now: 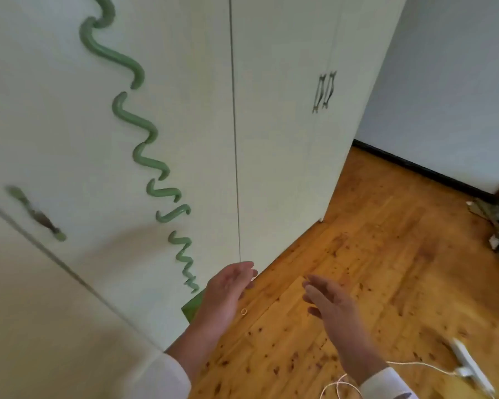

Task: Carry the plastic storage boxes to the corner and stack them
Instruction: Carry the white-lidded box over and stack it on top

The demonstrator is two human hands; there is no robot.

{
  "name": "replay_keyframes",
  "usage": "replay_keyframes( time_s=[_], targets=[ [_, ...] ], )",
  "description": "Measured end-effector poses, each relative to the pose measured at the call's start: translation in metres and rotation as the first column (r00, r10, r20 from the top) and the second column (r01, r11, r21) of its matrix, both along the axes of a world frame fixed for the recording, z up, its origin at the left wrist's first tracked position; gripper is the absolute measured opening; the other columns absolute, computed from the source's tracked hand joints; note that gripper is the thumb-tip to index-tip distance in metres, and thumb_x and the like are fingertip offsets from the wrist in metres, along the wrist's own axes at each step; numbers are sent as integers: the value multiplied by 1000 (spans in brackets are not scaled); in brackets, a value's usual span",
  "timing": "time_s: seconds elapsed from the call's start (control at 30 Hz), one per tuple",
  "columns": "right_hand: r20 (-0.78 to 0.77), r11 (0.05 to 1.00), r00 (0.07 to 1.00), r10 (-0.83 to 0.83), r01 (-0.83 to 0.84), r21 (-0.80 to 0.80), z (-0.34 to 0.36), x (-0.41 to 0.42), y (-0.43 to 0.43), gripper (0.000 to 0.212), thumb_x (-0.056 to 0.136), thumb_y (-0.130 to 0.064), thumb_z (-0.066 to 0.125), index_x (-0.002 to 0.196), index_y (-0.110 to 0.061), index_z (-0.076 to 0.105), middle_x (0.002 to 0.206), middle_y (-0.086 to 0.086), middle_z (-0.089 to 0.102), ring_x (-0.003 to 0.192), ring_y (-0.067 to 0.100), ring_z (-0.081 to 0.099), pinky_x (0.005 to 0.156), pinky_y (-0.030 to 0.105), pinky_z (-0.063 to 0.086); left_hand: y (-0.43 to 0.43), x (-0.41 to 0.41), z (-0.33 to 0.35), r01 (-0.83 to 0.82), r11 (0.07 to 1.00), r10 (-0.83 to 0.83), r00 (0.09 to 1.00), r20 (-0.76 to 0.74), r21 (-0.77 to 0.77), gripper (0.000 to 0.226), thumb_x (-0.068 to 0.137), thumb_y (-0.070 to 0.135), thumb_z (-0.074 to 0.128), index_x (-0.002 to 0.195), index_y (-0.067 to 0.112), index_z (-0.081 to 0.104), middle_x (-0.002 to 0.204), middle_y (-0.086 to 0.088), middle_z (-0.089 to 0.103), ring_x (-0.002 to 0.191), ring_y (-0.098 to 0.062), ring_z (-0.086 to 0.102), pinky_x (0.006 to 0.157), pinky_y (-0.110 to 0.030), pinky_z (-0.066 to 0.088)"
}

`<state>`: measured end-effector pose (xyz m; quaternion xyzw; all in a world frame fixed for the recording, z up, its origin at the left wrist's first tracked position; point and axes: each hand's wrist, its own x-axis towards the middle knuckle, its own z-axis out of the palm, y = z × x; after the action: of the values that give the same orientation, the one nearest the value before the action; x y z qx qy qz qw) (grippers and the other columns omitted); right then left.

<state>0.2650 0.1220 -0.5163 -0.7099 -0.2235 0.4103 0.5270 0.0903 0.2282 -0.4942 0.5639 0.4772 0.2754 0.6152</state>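
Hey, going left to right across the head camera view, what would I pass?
green door handle → wavy green strip → left hand → right hand → white power strip on the floor

Two hands (231, 286), two metal door handles (324, 92), one power strip (468, 362), one cable (415, 363), one ring (244, 311).
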Motion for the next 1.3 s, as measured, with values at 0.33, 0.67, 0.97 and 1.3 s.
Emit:
replay_keyframes(
  time_s=[0.33, 0.67, 0.97, 1.3],
  targets=[
    [-8, 964, 967, -255, 255, 72, 20, 101, 18, 19, 95, -31, 58, 113, -33, 64, 102, -12, 69, 94, 7, 65, 83, 28, 53, 37, 145, 26, 248, 962, -249, 969, -8, 111, 15, 96, 40, 53, 98, 38, 67, 104, 10, 71, 100, -9, 65, 89, -29, 52],
    [-5, 863, 869, -496, 493, 109, 48, 226, 76, 19, 97, -27, 55, 114, -26, 63, 107, -9, 65, 101, 11, 61, 90, 32, 52, 111, 299, 30, 345, 930, -348, 938, -1, 125, 13, 97, 37, 53, 99, 33, 66, 102, 11, 70, 95, -6, 65, 75, -19, 49],
    [6, 798, 804, -595, 590, 122, 53, 332, 113, 24, 96, -26, 56, 119, -25, 61, 110, -9, 65, 102, 10, 62, 86, 28, 52, 171, 437, 31, 487, 865, -491, 871, 8, 121, 14, 98, 38, 52, 100, 36, 66, 103, 14, 69, 95, -4, 64, 72, -18, 47],
    [-5, 750, 754, -656, 653, 104, 39, 465, 115, 24, 95, -29, 56, 118, -31, 62, 107, -14, 65, 98, 4, 62, 76, 20, 51, 178, 581, 14, 580, 804, -581, 813, -35, 127, 15, 97, 40, 51, 101, 40, 66, 103, 16, 70, 98, -4, 64, 86, -28, 51]
  ],
)
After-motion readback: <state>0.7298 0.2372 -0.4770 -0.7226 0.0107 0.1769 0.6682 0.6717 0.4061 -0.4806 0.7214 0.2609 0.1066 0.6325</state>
